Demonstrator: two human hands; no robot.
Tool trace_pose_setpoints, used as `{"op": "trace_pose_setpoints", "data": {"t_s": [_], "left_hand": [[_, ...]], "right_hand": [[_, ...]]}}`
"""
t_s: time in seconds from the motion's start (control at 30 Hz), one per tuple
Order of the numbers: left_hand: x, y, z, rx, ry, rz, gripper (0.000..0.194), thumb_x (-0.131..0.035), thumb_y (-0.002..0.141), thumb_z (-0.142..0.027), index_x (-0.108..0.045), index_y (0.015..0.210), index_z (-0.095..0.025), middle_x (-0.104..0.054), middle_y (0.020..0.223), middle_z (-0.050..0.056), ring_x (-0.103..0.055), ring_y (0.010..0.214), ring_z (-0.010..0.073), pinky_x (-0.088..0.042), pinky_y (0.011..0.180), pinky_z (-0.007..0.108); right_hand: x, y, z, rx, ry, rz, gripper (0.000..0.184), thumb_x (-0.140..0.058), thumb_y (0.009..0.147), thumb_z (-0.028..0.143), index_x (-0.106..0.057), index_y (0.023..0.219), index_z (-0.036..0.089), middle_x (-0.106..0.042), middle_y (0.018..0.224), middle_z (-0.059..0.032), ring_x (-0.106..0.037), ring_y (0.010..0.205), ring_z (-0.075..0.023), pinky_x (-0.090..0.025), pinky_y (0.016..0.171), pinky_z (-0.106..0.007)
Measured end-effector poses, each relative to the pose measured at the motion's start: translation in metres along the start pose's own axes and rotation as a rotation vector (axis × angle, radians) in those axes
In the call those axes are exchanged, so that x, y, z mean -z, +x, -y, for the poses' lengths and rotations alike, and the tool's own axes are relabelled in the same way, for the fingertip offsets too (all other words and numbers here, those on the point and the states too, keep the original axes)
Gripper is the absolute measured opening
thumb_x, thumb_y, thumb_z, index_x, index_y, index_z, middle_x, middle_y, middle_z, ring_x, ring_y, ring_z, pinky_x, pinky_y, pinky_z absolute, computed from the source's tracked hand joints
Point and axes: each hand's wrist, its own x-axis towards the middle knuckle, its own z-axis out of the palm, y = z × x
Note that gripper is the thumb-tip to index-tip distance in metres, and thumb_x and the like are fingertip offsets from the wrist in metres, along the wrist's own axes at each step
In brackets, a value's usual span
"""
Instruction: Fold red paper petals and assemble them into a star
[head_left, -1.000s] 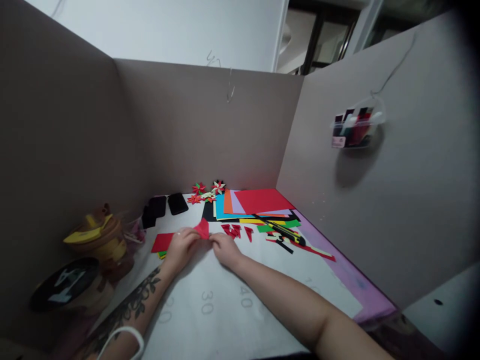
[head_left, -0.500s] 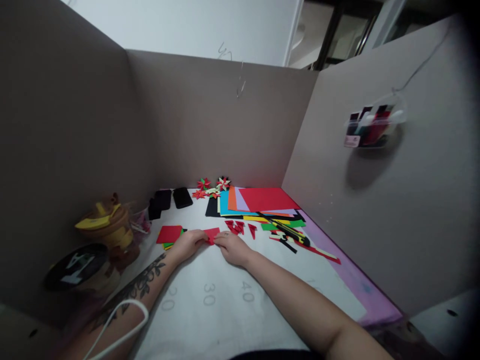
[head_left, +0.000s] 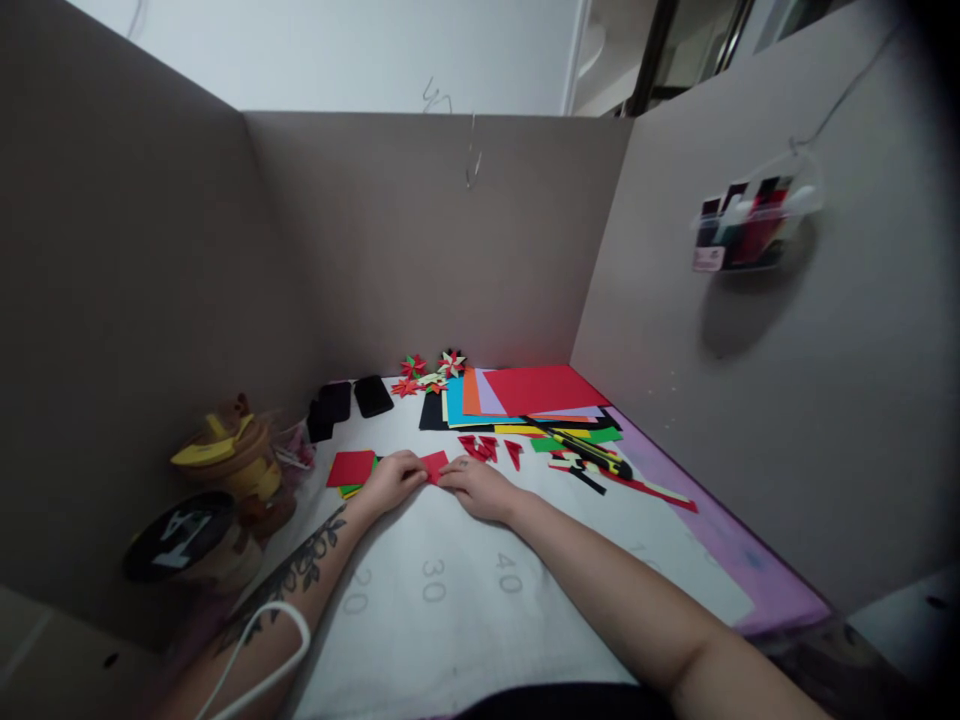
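Note:
Between my hands a small piece of red paper [head_left: 434, 465] lies on the white table cover [head_left: 405, 640]. My left hand [head_left: 397, 480] is closed on its left edge, thumb and fingers pressed together. At its right edge my right hand [head_left: 476, 487] grips the paper with fingers bent down onto it. Whether the paper carries a crease is too small to tell. Left of my left hand sits a stack of red squares [head_left: 351, 468], with green and yellow sheets under it. Several folded red pieces [head_left: 480, 448] lie just beyond my right hand.
Large coloured sheets [head_left: 536, 391] are stacked at the back right, with a yellow-black utility knife [head_left: 589, 452] and paper strips [head_left: 589, 480] in front. Folded paper stars [head_left: 451, 363] and a black phone [head_left: 373, 396] are at the back. Jars [head_left: 180, 540] stand left. Grey panels enclose the table.
The view has shifted slightly, so the table items appear a little further right. Both hands keep hold of the red paper in nearly the same pose.

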Motion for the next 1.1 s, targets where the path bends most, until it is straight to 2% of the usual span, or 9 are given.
{"op": "trace_pose_setpoints", "data": {"t_s": [0.2,0.37,0.47,0.6,0.83,1.1], "left_hand": [[-0.005,0.008,-0.005,0.106,-0.017,-0.037,0.025,-0.050,0.079,-0.033,-0.066,0.070,-0.016,-0.058,0.078,0.005,-0.055,0.074,0.0166,-0.043,0.071,0.027],[-0.007,0.018,-0.005,0.145,0.030,0.008,0.023,-0.051,0.077,-0.034,-0.065,0.072,-0.016,-0.058,0.080,0.005,-0.054,0.072,0.0164,-0.042,0.069,0.027],[-0.003,0.020,0.000,0.133,0.024,0.060,0.024,-0.051,0.076,-0.034,-0.064,0.071,-0.015,-0.059,0.077,0.005,-0.054,0.071,0.0166,-0.042,0.066,0.026],[0.004,0.015,0.007,0.048,-0.057,0.106,0.022,-0.053,0.075,-0.035,-0.064,0.072,-0.016,-0.059,0.079,0.005,-0.054,0.072,0.0164,-0.042,0.068,0.026],[-0.004,0.015,0.007,0.069,-0.009,0.012,0.028,-0.047,0.079,-0.035,-0.064,0.069,-0.016,-0.059,0.079,0.006,-0.054,0.074,0.0176,-0.042,0.072,0.028],[-0.008,0.018,0.007,0.153,0.038,-0.005,0.025,-0.051,0.073,-0.035,-0.063,0.065,-0.015,-0.059,0.078,0.006,-0.053,0.069,0.0159,-0.042,0.067,0.026]], "right_hand": [[0.002,0.000,0.001,0.002,-0.008,0.000,0.035,-0.047,0.078,0.008,-0.065,0.105,0.020,-0.064,0.109,-0.0052,-0.049,0.101,-0.0197,-0.040,0.090,-0.035],[0.003,0.001,0.001,0.002,0.001,0.002,0.033,-0.046,0.079,0.008,-0.065,0.103,0.020,-0.066,0.103,-0.0048,-0.051,0.097,-0.0194,-0.041,0.088,-0.034],[0.002,0.001,0.000,0.007,0.009,0.009,0.034,-0.047,0.079,0.007,-0.065,0.104,0.021,-0.066,0.104,-0.0046,-0.052,0.097,-0.0192,-0.040,0.088,-0.034],[0.001,0.000,0.000,-0.003,0.005,-0.004,0.032,-0.046,0.081,0.009,-0.065,0.103,0.020,-0.065,0.105,-0.0052,-0.052,0.098,-0.0193,-0.041,0.088,-0.034],[0.002,-0.001,0.001,0.004,0.011,0.009,0.033,-0.045,0.080,0.008,-0.064,0.104,0.020,-0.064,0.108,-0.0051,-0.052,0.102,-0.0188,-0.041,0.089,-0.032],[0.005,-0.001,0.003,-0.003,0.014,0.032,0.030,-0.046,0.081,0.009,-0.064,0.103,0.020,-0.063,0.109,-0.0058,-0.052,0.105,-0.0186,-0.041,0.088,-0.033]]}}
